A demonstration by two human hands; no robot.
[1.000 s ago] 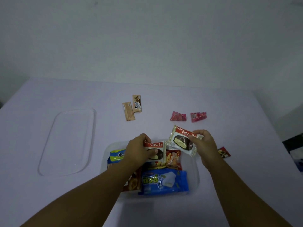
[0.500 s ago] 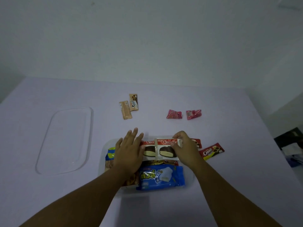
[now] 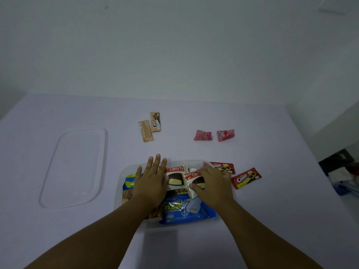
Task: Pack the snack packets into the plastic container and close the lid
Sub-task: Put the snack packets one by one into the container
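Observation:
A clear plastic container sits near the table's front edge, holding several packets. My left hand lies flat with straight fingers on its left side, touching one Choco Pie packet. My right hand covers a second, tilted Choco Pie packet, thumb on its face and fingers curled over its far edge; it overlaps the first. A blue packet fills the container's near side, and a blue-yellow one shows at the left. The clear lid lies on the table to the left.
Outside the container lie two red Cream-O packets just right of it, two pink packets farther back, and two brown packets behind it. Dark clutter sits beyond the table's right edge.
My right hand brought the second Choco Pie down into the container beside the first, then turned it so it overlaps. My left hand let go of the first packet and spread flat.

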